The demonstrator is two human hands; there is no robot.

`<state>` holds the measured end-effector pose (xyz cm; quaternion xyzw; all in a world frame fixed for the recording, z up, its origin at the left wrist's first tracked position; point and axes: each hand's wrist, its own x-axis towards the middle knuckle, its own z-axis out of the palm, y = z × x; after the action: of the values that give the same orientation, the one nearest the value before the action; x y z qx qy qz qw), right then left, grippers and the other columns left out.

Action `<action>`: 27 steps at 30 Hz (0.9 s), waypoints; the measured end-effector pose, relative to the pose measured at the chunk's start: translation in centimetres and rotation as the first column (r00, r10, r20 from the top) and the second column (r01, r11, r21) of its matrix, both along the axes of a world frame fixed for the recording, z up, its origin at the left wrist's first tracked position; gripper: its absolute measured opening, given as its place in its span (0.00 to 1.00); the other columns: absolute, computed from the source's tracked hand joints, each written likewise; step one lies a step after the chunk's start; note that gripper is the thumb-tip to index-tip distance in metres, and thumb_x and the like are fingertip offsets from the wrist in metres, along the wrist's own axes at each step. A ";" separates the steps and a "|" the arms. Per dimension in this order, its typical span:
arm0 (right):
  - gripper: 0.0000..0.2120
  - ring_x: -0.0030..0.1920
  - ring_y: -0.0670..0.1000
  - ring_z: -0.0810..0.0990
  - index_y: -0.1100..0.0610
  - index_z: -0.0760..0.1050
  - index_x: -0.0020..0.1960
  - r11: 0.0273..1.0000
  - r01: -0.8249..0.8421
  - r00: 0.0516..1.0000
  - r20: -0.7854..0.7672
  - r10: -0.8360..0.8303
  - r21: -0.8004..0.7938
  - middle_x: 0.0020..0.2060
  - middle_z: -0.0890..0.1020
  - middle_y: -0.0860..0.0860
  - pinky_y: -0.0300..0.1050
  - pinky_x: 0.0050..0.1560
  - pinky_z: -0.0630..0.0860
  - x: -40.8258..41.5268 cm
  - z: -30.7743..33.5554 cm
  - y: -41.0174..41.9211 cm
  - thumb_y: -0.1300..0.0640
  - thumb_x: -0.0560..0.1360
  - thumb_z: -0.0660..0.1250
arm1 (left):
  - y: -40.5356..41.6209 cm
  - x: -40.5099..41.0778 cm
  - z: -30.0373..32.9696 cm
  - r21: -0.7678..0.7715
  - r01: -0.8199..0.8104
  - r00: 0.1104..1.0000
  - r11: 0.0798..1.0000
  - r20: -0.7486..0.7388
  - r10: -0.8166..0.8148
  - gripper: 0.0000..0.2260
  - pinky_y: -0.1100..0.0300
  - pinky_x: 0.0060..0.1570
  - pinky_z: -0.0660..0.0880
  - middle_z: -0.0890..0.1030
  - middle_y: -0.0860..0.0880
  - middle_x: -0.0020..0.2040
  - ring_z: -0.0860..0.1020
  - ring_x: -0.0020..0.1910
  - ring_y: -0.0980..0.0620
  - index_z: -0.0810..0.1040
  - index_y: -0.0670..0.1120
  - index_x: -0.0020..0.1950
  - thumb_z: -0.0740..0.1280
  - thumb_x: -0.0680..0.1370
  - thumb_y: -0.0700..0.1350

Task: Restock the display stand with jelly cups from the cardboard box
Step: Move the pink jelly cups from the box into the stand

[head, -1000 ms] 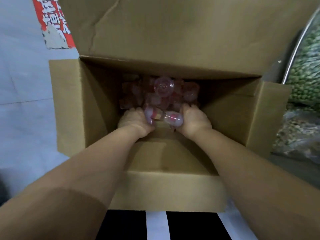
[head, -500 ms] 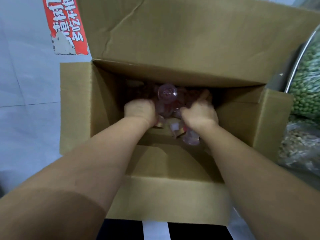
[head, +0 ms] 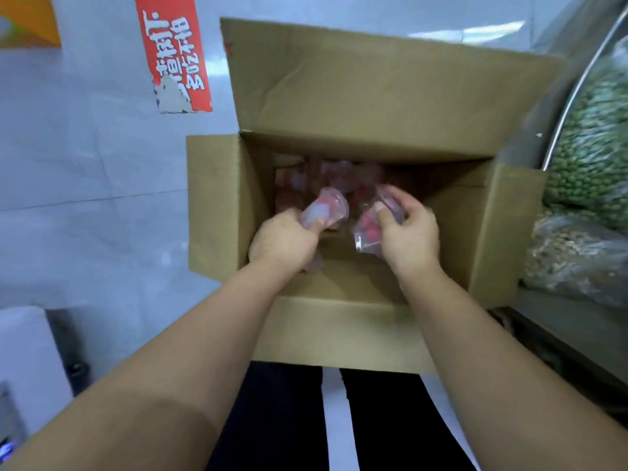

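An open cardboard box (head: 217, 205) stands on the floor below me, its flaps spread out. Several pink jelly cups (head: 343, 175) lie in a heap at its far end. My left hand (head: 285, 239) grips clear pink jelly cups (head: 326, 209) above the box's inside. My right hand (head: 407, 236) holds more jelly cups (head: 368, 229) with red contents, its thumb pressed on them. Both hands are blurred by motion. The display stand is not recognisable in this view.
A grey tiled floor (head: 85, 185) with a red printed sticker (head: 175, 56) lies to the left. At the right a metal-rimmed bin (head: 560, 107) holds bags of green beans (head: 598, 147) and a bag of pale grains (head: 577, 253). My dark trousers (head: 282, 419) show below.
Both hands have come up out of the heap, each now holding jelly cups. The view has pulled back and shifted, so the box sits further right.
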<state>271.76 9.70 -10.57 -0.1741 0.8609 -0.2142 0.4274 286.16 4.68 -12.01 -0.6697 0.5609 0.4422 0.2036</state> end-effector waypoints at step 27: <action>0.15 0.59 0.36 0.75 0.36 0.78 0.54 0.467 0.311 0.665 -0.162 -0.729 -0.828 0.54 0.80 0.37 0.25 0.54 0.67 -4.6 72.7 24.3 0.51 0.70 0.70 | 9.7 -16.9 69.4 -0.380 0.512 -0.052 0.770 -0.909 -0.414 0.13 0.71 0.49 0.70 0.79 0.62 0.55 0.76 0.54 0.64 0.70 0.65 0.58 0.58 0.75 0.65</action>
<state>267.19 33.97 62.11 -0.0968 0.7818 -0.6159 -0.0114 269.22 14.34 57.43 0.0203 0.7249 0.6870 -0.0459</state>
